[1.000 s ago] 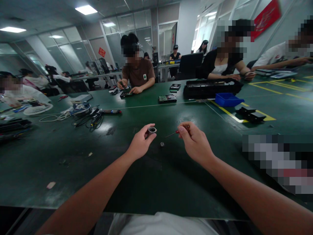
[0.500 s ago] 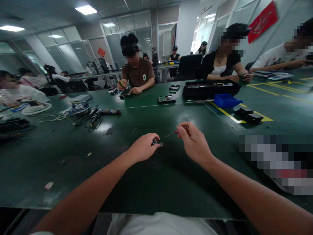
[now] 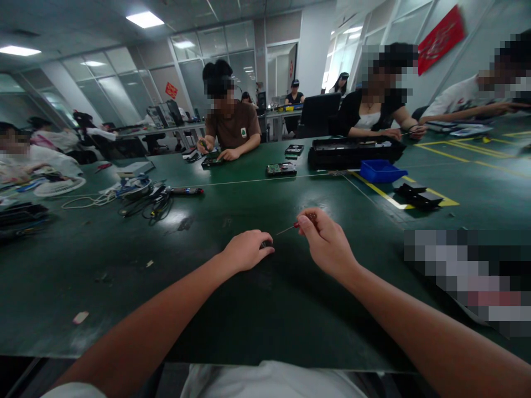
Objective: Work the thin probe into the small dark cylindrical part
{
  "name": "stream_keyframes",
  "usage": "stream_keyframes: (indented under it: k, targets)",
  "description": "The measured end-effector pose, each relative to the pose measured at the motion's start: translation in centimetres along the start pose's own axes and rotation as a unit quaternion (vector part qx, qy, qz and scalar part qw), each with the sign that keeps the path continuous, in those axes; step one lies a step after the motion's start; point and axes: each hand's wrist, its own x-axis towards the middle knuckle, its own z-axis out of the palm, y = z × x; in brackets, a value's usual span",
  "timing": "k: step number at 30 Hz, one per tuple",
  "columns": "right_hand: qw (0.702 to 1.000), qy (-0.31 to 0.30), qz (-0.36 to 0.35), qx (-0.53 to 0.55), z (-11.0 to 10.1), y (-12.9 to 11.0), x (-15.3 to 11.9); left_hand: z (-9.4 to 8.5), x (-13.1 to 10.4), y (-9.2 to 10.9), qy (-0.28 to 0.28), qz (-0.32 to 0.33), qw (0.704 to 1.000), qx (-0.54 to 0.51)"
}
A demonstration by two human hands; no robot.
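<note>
At frame centre, the left hand (image 3: 245,250) is cupped over a small part, hidden, pinning it to the tabletop (image 3: 257,309). A screwdriver (image 3: 290,226) is pinched in the right hand (image 3: 327,243), its tip aimed at that part.

Both your bare forearms reach forward from the lower corners, converging toward the centre. Your left hand (image 3: 245,250) lies palm down, fingers curled under and closed. Your right hand (image 3: 327,242) is raised slightly, knuckles up, thumb and fingertips pinched together.
</note>
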Motion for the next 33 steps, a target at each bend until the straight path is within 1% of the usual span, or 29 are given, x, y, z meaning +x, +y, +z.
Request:
stream_keyframes:
  k: [4, 11, 16, 18, 21, 24, 28, 30, 33]
  targets:
    - [1.000, -0.006, 0.002, 0.002, 0.0, 0.0, -0.1, 0.1, -0.1, -0.5, 0.006, 0.031, 0.999, -0.031]
    - [1.000, -0.002, 0.000, 0.000, 0.1, 0.1, 0.1, -0.5, -0.1, -0.6, -0.020, 0.074, 0.996, -0.051]
    - [1.000, 0.001, -0.001, 0.003, 0.2, 0.2, 0.1, -0.8, 0.4, -0.5, -0.043, 0.061, 0.994, -0.080]
    - [1.000, 0.001, -0.001, 0.002, 0.2, 0.2, 0.0, -0.7, 0.5, -0.4, -0.043, 0.051, 0.994, -0.083]
    - [1.000, -0.003, -0.002, -0.002, 0.1, 0.2, 0.0, -0.4, 0.6, -0.5, -0.020, 0.042, 0.995, -0.087]
    - [1.000, -0.004, -0.002, -0.001, 0.1, 0.2, 0.0, -0.4, 0.6, -0.7, 0.006, 0.026, 0.993, -0.119]
    - [1.000, -0.005, -0.004, 0.001, 0.1, 0.3, 0.1, -1.2, 0.6, -1.5, 0.062, -0.003, 0.984, -0.167]
    - [1.000, -0.007, -0.003, 0.003, 0.1, 0.3, 0.1, -1.9, 0.5, -2.2, 0.090, -0.025, 0.974, -0.205]
    - [1.000, -0.014, 0.002, 0.006, 0.0, 0.2, 0.0, -2.9, 0.1, -3.7, 0.118, -0.076, 0.947, -0.288]
